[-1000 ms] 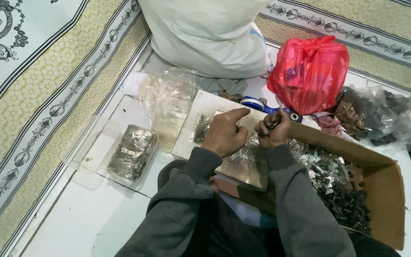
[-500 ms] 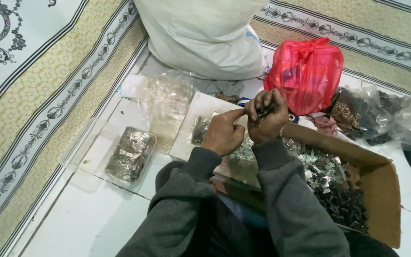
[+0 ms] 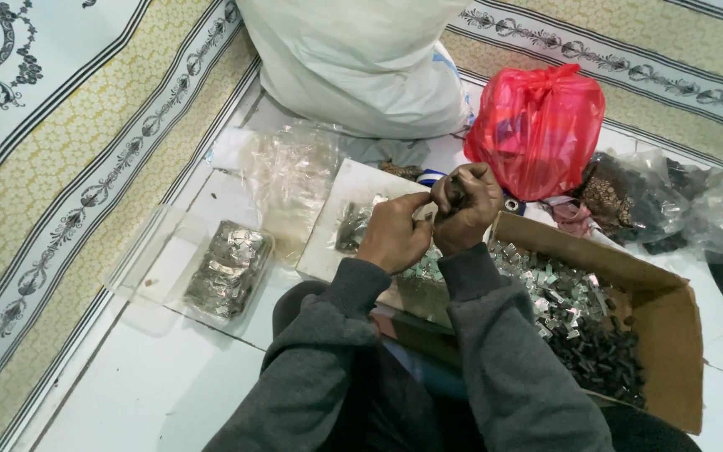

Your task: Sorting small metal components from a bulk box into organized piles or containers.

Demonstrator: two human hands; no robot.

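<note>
Floor: white tiles (image 3: 135, 402) lay between patterned yellow-and-white carpet (image 3: 60, 151), and the person sat on them with everything spread in front.
Left hand (image 3: 393, 234): curled, fingertips pinched toward the other hand; whatever sat between them was too small to make out.
Right hand (image 3: 465, 205): closed into a loose fist around a small dark piece, touching the left hand's fingertips.
Supply: a cardboard box (image 3: 671, 335), just right of the hands, held many small silvery metal clips (image 3: 550, 289) and a heap of dark pieces (image 3: 600, 360).
Done: a clear packet of silvery parts (image 3: 228, 269) lay filled on the floor to the left; a smaller pile (image 3: 351, 228) sat on a white board (image 3: 336, 209).
Left: judging by the box, much stock remained.
Nearby: red plastic bag (image 3: 537, 130), white sack (image 3: 361, 63), empty clear bags (image 3: 290, 180).
</note>
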